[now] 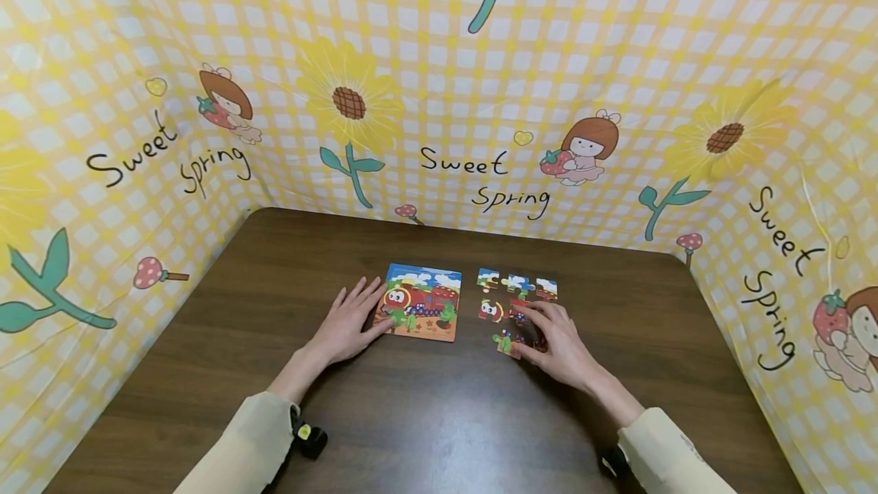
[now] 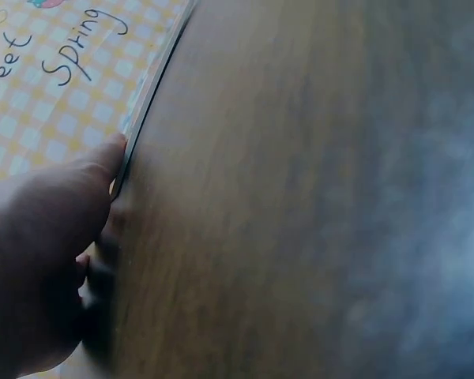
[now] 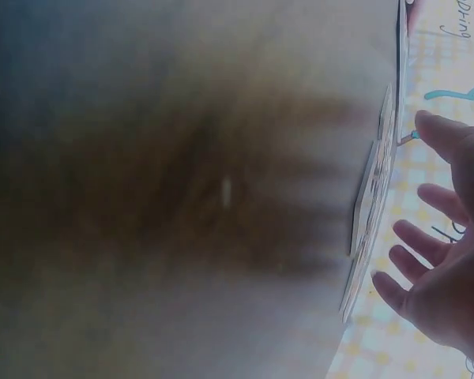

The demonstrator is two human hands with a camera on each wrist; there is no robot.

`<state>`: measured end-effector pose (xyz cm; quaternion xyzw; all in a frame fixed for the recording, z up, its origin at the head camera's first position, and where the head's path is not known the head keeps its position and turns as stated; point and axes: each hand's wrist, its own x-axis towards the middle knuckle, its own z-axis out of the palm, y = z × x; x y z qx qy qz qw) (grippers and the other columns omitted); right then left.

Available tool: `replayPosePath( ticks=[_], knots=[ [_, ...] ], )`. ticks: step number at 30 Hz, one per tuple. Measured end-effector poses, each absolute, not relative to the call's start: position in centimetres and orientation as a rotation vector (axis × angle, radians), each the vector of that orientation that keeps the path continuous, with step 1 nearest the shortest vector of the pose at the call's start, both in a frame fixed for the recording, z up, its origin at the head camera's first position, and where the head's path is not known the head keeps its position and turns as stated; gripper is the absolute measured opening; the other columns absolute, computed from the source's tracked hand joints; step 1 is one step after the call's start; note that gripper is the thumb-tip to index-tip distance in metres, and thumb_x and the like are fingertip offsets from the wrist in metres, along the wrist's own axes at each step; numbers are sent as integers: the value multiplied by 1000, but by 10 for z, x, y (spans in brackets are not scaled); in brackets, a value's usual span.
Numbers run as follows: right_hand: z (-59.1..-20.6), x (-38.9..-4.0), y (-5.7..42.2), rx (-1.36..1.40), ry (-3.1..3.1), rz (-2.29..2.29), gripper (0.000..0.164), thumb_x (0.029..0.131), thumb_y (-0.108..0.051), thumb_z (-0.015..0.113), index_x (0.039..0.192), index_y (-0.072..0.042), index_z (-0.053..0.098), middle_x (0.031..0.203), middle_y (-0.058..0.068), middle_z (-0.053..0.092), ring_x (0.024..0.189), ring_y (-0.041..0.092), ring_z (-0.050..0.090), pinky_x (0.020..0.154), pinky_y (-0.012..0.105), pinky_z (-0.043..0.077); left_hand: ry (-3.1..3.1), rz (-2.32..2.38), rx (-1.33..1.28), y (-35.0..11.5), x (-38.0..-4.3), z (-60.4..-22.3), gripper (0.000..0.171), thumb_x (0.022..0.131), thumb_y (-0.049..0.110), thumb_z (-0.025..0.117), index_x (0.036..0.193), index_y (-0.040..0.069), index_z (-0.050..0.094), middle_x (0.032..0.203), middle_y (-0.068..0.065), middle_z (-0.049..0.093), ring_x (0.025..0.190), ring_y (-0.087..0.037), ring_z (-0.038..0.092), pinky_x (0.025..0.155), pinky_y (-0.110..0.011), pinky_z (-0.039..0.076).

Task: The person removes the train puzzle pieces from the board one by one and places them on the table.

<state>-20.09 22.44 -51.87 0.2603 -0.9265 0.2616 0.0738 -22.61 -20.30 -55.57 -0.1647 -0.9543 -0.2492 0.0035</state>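
A square picture board (image 1: 434, 303) with a red cartoon train lies on the table. My left hand (image 1: 346, 326) rests at its left side, fingers extended, the thumb reaching over the lower left corner. To the right of the board, several jigsaw pieces with matching artwork are laid out in rows, among them an eye piece (image 1: 490, 311) and a green cactus piece (image 1: 504, 343). Over the right-hand pieces is my right hand (image 1: 564, 345), covering part of them. In the right wrist view, its spread, slightly bent fingers (image 3: 423, 241) stand just above the flat pieces (image 3: 365, 201), pinching none.
The brown wooden table (image 1: 411, 418) reaches back to a yellow checked cloth (image 1: 453, 97) that walls in the far side and both flanks. A dark wrist device (image 1: 311, 439) sits at the left cuff, another (image 1: 613, 463) at the right.
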Motion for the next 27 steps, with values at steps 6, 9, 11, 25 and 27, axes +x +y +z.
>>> replayPosePath(
  ticks=[6, 9, 11, 25, 27],
  knots=[
    [-533, -215, 231, 780, -2718, 922, 65, 99, -30, 84, 154, -5, 62, 151, 27, 59, 142, 52, 49, 110, 78, 43, -2941, -812, -524, -204, -225, -564, 83, 107, 58, 64, 171, 11, 41, 180, -19, 35, 170, -46, 23, 135, -75, 12],
    [-558, -234, 234, 746, -2682, 971, 66, 102, -45, 79, 157, -13, 60, 152, 21, 59, 142, 46, 49, 111, 72, 46, -2921, -827, -524, -204, -225, -563, 83, 107, 60, 63, 171, 12, 42, 179, -19, 36, 169, -46, 24, 134, -76, 12],
    [-575, -248, 232, 751, -2653, 958, 66, 105, -50, 74, 160, -17, 57, 152, 18, 59, 141, 42, 50, 112, 64, 49, -2919, -830, -525, -203, -225, -562, 82, 107, 59, 63, 171, 12, 42, 179, -19, 36, 169, -46, 24, 134, -76, 12],
    [-508, -238, 118, 629, -2715, 1531, 45, 105, -11, 74, 148, 2, 64, 142, 24, 71, 126, 42, 69, 107, 60, 58, -2912, -840, -495, -200, -222, -552, 59, 115, 34, 55, 167, 5, 47, 176, -22, 40, 167, -48, 28, 134, -75, 15],
    [-509, -242, 104, 655, -2708, 1584, 41, 105, -8, 73, 144, 4, 66, 135, 24, 75, 122, 40, 73, 105, 54, 61, -2908, -819, -504, -202, -225, -558, 61, 116, 39, 53, 168, 7, 46, 176, -22, 40, 167, -48, 28, 133, -75, 16]
  ],
)
